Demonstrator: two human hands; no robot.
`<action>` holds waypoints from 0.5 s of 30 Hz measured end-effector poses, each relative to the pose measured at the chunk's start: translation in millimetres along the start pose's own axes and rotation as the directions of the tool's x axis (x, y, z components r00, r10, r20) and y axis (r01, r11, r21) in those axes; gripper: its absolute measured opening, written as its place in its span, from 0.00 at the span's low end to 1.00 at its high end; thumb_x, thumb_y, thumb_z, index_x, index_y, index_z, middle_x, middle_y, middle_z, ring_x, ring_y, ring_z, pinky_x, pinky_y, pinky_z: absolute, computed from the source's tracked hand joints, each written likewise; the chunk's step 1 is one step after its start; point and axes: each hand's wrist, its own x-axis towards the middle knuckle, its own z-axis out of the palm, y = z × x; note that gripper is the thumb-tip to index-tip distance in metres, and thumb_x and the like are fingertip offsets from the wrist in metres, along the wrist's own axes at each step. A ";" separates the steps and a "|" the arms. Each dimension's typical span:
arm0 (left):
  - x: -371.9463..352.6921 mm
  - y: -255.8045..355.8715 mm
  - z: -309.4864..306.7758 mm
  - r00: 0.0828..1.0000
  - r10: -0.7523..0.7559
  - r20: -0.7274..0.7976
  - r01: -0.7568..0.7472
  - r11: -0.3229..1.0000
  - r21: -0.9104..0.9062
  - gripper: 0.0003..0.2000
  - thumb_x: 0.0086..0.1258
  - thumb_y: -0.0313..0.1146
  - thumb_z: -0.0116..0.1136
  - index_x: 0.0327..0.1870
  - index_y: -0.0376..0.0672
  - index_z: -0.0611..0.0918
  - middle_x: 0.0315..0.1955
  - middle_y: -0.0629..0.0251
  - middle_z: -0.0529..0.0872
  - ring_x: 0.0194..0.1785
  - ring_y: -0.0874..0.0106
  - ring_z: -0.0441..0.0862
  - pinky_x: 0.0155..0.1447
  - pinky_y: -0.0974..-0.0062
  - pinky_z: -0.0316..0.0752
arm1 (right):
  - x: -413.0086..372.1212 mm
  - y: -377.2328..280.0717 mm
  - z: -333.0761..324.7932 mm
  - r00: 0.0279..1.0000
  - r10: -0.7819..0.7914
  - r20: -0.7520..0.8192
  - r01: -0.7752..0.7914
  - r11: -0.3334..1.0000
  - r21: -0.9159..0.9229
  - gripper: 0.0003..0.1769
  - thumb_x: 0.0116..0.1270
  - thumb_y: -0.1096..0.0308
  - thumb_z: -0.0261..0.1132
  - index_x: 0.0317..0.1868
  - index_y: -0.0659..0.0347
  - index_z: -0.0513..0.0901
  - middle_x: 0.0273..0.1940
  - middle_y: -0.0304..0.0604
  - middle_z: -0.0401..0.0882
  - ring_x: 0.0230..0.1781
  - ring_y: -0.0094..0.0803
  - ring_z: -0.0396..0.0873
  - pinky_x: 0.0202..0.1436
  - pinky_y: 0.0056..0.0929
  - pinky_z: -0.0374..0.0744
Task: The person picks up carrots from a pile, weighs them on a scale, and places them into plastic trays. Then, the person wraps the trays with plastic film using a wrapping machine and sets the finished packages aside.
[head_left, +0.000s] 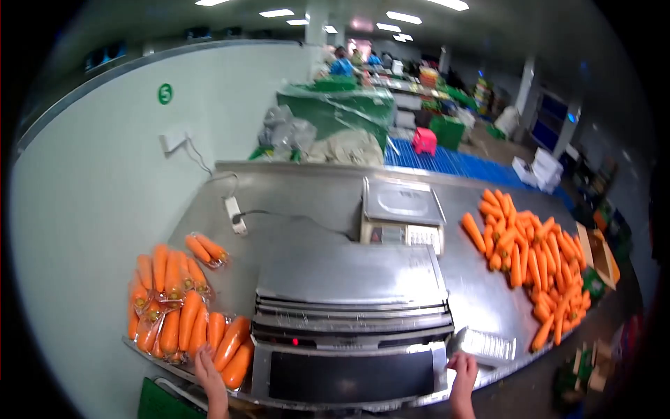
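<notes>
My left hand (209, 373) is at the front left, fingers stretched upward beside the film-wrapped carrots (232, 349); it appears to hold nothing. Several more wrapped packs of carrots (171, 279) are piled behind it, against the wall side. At the front right, my right hand (462, 373) has loosely bent, parted fingers with nothing visible in them. Just beyond it lies a stack of clear plastic trays (486, 344). Between my hands is a metal wrapping machine (352, 279) with a dark front plate (352, 377) and a lit red light.
Loose carrots (534, 255) are heaped on the right of the steel table (293, 188). Behind the machine stands a weighing scale (403, 209). A power strip (235, 214) with its cord lies at the back left. Green crates (338, 112) and people are farther off.
</notes>
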 end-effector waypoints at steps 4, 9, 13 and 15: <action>11.5 -6.5 36.0 0.918 -0.257 0.303 0.298 0.950 -0.095 0.32 0.76 0.55 0.30 0.66 0.34 0.62 0.59 0.47 0.71 0.62 0.59 0.71 0.66 0.67 0.63 | -6.5 24.3 -23.2 0.965 -0.167 -0.200 0.108 0.955 -0.276 0.14 0.69 0.70 0.53 0.53 0.67 0.71 0.44 0.44 0.73 0.44 0.30 0.73 0.48 0.25 0.71; 30.8 -19.7 59.6 0.699 -0.518 0.493 0.617 0.786 -0.049 0.49 0.63 0.72 0.34 0.65 0.25 0.59 0.63 0.42 0.65 0.68 0.57 0.61 0.71 0.65 0.53 | -28.0 61.0 -23.8 0.993 0.098 -0.067 -0.118 0.866 -0.486 0.27 0.71 0.61 0.51 0.66 0.68 0.62 0.55 0.55 0.74 0.47 0.37 0.76 0.50 0.31 0.74; 33.6 -27.0 60.0 0.696 -0.492 0.523 0.599 0.800 -0.044 0.51 0.60 0.75 0.34 0.62 0.25 0.64 0.62 0.46 0.67 0.66 0.60 0.63 0.70 0.67 0.52 | -33.2 52.9 -22.6 0.999 0.018 0.033 0.007 0.772 -0.636 0.23 0.72 0.59 0.50 0.60 0.65 0.69 0.44 0.63 0.78 0.45 0.51 0.79 0.49 0.37 0.75; 27.4 -16.8 63.4 0.702 -0.508 0.499 0.600 0.800 -0.030 0.51 0.61 0.73 0.35 0.63 0.23 0.61 0.63 0.44 0.65 0.68 0.58 0.60 0.71 0.65 0.50 | -32.5 46.3 -26.4 0.997 0.058 0.045 -0.019 0.792 -0.610 0.21 0.72 0.59 0.49 0.58 0.64 0.70 0.40 0.63 0.79 0.44 0.52 0.79 0.48 0.37 0.75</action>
